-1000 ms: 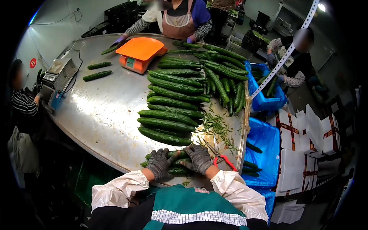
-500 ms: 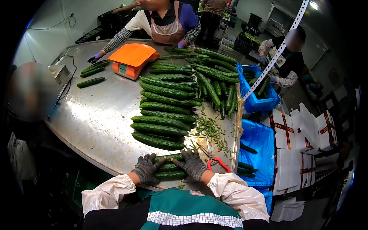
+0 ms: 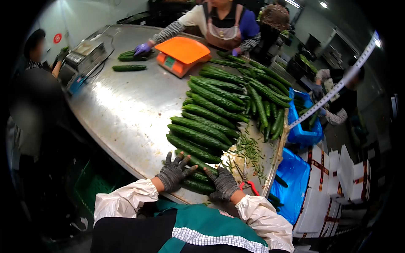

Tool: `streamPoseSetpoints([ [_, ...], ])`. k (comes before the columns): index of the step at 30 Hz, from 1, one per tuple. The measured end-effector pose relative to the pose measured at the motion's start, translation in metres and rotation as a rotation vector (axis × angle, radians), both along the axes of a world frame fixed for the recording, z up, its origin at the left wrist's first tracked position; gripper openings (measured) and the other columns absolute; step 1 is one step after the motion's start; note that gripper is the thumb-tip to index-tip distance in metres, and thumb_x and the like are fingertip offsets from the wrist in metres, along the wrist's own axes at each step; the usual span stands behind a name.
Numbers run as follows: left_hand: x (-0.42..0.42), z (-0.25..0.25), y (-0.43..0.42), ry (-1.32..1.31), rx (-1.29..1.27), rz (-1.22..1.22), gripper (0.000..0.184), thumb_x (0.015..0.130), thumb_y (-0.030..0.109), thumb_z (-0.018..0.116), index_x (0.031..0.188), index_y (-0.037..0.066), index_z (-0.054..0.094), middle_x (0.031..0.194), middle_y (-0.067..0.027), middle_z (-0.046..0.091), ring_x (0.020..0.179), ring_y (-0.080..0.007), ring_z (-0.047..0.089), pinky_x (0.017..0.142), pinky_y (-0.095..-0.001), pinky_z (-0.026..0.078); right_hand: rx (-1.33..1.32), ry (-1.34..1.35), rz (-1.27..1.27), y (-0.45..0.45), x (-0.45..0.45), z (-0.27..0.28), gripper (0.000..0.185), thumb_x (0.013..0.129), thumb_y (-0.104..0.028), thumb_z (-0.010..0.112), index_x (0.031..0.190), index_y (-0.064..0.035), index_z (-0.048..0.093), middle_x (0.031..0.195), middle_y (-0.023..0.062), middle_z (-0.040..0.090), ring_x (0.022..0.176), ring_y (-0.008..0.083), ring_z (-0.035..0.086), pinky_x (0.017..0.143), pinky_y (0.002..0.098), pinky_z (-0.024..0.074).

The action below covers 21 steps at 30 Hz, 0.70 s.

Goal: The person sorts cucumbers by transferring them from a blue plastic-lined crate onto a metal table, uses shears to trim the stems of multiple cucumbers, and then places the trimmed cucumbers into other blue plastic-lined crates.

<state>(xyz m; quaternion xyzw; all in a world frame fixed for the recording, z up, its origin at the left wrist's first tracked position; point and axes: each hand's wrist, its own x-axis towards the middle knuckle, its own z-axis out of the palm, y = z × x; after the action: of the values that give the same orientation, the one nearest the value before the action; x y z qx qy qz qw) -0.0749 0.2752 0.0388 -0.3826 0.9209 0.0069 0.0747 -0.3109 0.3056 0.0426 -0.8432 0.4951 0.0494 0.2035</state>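
Both hands wear dark grey gloves at the near edge of the metal table [image 3: 126,130]. My left hand [image 3: 172,172] lies with fingers spread on the left ends of a few cucumbers [image 3: 197,176]. On their right ends rests my right hand [image 3: 222,184], its fingers apart. Just beyond, several long cucumbers [image 3: 198,137] lie side by side in a row running away from me. Red-handled scissors [image 3: 249,185] lie right of my right hand, beside small green trimmings [image 3: 249,152].
An orange scale [image 3: 181,52] stands at the far side, near a co-worker [image 3: 223,25] in purple gloves. More cucumbers [image 3: 128,68] lie left of it. Blue-lined crates [image 3: 291,177] and white foam boxes [image 3: 318,198] stand right of the table. Other people are at left and right.
The view has turned, tilting the cucumber row. My hands stay on the near cucumbers, which now lie closer to the row. The co-worker's hand has moved onto cucumbers left of the scale.
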Motion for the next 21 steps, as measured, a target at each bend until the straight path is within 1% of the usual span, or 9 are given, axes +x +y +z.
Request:
streamPoseSetpoints([
  [2,0.001,-0.022,0.015,0.210,-0.307,-0.050,0.076,0.063,0.027,0.065,0.132,0.023,0.032,0.133,-0.0195,0.028,0.122,-0.0383,0.026,0.091,-0.0596,0.021,0.036,-0.006,-0.013,0.000,0.001,-0.001,0.101,0.055,-0.040,0.071,0.138,-0.0277,0.015,0.122,0.0294,0.034,0.113,0.0423,0.036,0.096,0.0444,0.0303],
  [5,-0.005,-0.016,0.045,0.474,0.023,0.088,0.073,0.063,0.025,0.065,0.130,0.016,0.036,0.122,-0.0187,0.040,0.109,-0.0371,0.039,0.084,-0.0526,0.033,0.058,0.040,-0.055,0.002,0.006,0.007,0.102,0.054,-0.041,0.071,0.138,-0.0257,0.015,0.121,0.0291,0.035,0.112,0.0424,0.037,0.094,0.0442,0.0321],
  [6,-0.008,-0.002,0.049,0.448,-0.105,0.034,0.065,0.063,0.024,0.066,0.122,0.009,0.044,0.107,-0.0178,0.048,0.095,-0.0350,0.048,0.077,-0.0456,0.040,0.070,0.032,-0.068,0.002,0.008,0.009,0.103,0.054,-0.042,0.072,0.138,-0.0246,0.015,0.121,0.0293,0.035,0.111,0.0424,0.038,0.094,0.0437,0.0330],
  [11,-0.013,0.003,0.058,0.608,0.021,0.183,0.042,0.068,0.028,0.066,0.100,0.002,0.054,0.089,-0.0191,0.056,0.076,-0.0320,0.056,0.066,-0.0392,0.046,0.116,0.009,-0.094,-0.001,0.007,0.005,0.111,0.050,-0.048,0.075,0.138,-0.0135,0.017,0.120,0.0299,0.036,0.110,0.0431,0.039,0.093,0.0414,0.0351],
  [14,-0.015,0.011,0.053,0.792,0.948,1.006,0.035,0.075,0.030,0.065,0.087,0.000,0.053,0.065,-0.0128,0.060,0.056,-0.0249,0.059,0.057,-0.0349,0.048,0.144,0.036,-0.104,-0.003,0.009,0.011,0.111,0.050,-0.052,0.075,0.136,-0.0085,0.019,0.123,0.0302,0.035,0.112,0.0412,0.039,0.093,0.0400,0.0357],
  [15,-0.015,0.008,0.053,0.795,0.947,1.014,0.035,0.075,0.030,0.065,0.087,0.000,0.053,0.065,-0.0128,0.060,0.056,-0.0249,0.059,0.057,-0.0349,0.048,0.146,0.037,-0.096,-0.006,0.008,0.010,0.111,0.050,-0.052,0.075,0.136,-0.0085,0.019,0.123,0.0302,0.035,0.112,0.0412,0.039,0.093,0.0400,0.0357],
  [17,-0.011,0.004,0.054,1.307,1.502,1.401,0.033,0.078,0.028,0.063,0.085,-0.002,0.051,0.070,-0.0114,0.060,0.064,-0.0216,0.060,0.060,-0.0346,0.049,0.211,-0.042,-0.220,-0.012,0.005,0.003,0.107,0.052,-0.054,0.073,0.134,-0.0047,0.024,0.123,0.0298,0.037,0.112,0.0399,0.041,0.093,0.0396,0.0363],
  [19,-0.001,-0.080,0.069,1.354,0.991,0.444,0.036,0.082,0.032,0.057,0.088,-0.003,0.049,0.074,-0.0153,0.059,0.070,-0.0257,0.059,0.062,-0.0369,0.049,0.124,-0.048,-0.209,-0.016,0.004,-0.007,0.097,0.057,-0.056,0.069,0.128,-0.0027,0.033,0.114,0.0250,0.046,0.105,0.0352,0.048,0.089,0.0387,0.0400],
  [21,-0.010,-0.075,0.070,1.718,1.628,1.811,0.042,0.083,0.034,0.055,0.097,-0.005,0.046,0.086,-0.0195,0.058,0.079,-0.0317,0.057,0.068,-0.0404,0.048,0.218,-0.094,-0.323,-0.024,0.008,-0.012,0.087,0.057,-0.057,0.069,0.119,-0.0009,0.044,0.108,0.0221,0.052,0.101,0.0323,0.052,0.086,0.0380,0.0422],
])
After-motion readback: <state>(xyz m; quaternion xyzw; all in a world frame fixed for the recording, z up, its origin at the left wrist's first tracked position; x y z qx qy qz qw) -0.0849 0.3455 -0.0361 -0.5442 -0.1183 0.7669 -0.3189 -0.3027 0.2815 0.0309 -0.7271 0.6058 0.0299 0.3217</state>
